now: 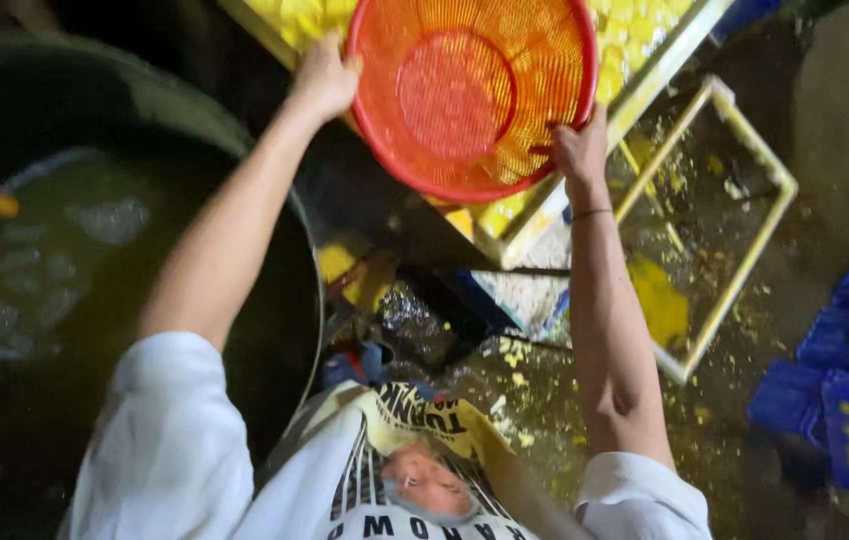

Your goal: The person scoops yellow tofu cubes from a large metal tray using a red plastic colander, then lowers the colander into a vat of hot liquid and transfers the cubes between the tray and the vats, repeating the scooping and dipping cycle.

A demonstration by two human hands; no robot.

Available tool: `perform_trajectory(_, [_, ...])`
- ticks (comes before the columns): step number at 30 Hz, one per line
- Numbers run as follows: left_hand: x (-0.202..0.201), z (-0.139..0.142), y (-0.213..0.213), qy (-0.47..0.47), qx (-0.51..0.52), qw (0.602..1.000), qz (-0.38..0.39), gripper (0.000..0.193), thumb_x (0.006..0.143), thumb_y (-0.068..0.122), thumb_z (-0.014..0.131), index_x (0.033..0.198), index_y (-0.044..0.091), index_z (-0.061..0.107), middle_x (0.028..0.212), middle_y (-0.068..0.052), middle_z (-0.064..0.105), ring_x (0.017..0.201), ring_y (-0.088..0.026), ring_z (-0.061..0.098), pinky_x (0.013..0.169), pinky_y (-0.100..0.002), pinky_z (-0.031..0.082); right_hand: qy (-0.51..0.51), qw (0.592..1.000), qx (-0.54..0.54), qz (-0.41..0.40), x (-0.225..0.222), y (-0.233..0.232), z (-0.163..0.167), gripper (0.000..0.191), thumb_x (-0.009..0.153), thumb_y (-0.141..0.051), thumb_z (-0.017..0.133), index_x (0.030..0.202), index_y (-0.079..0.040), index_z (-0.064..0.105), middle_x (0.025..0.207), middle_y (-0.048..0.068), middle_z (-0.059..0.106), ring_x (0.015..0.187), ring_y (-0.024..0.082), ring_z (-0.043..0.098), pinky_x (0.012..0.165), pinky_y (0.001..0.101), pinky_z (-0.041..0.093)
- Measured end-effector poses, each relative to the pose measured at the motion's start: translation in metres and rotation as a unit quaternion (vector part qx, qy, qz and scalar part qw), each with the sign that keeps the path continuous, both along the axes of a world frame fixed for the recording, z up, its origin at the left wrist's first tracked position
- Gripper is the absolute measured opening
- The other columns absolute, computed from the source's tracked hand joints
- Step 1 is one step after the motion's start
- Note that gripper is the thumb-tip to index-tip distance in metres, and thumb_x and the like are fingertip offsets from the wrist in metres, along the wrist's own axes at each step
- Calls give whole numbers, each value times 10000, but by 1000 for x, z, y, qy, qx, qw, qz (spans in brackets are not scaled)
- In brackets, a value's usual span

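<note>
- Left hand (pixel 325 75): closed on the basket (pixel 470 95) rim, steadying it.
- Right hand (pixel 582 150): gripping the opposite rim.
- Basket: red mesh, tilted above the yellow-framed worktop (pixel 585 165) of yellow pieces.
- Vat (pixel 65 260): dark liquid, left.
- Crates (pixel 845 390): blue, right.

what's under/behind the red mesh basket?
Through the red mesh basket, held by the left hand and right hand, yellow pieces show in a yellow-framed tray. The basket covers most of the tray; what lies beneath the tray is not visible.
</note>
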State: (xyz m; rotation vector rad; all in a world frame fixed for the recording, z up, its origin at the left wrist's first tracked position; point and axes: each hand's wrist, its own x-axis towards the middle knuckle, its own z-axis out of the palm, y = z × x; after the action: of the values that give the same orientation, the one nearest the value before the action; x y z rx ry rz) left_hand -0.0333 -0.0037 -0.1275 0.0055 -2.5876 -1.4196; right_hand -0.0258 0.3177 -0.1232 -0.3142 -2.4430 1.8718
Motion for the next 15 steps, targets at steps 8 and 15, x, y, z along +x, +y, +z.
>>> perform_trajectory(8, [-67, -37, 40, -180, -309, 933, 26, 233, 802, 238, 783, 1000, 115, 767, 1083, -124, 741, 1127, -317, 621, 979, -532, 383, 96, 919, 373, 85, -98, 40, -75, 516, 879, -38, 781, 1274, 8, 453, 1052, 230, 703, 934, 390, 691, 741, 436, 574])
perform_trajectory(15, [-96, -44, 32, -174, -7, 984, 47, 517, 927, 415, 697, 1334, 99, 661, 1171, -142, 737, 1126, -313, 677, 990, -470, 483, 31, 979, -56, 191, -188, 105, -46, 514, 972, 42, 621, 1428, -45, 400, 1237, 114, 630, 925, 208, 687, 724, 442, 702])
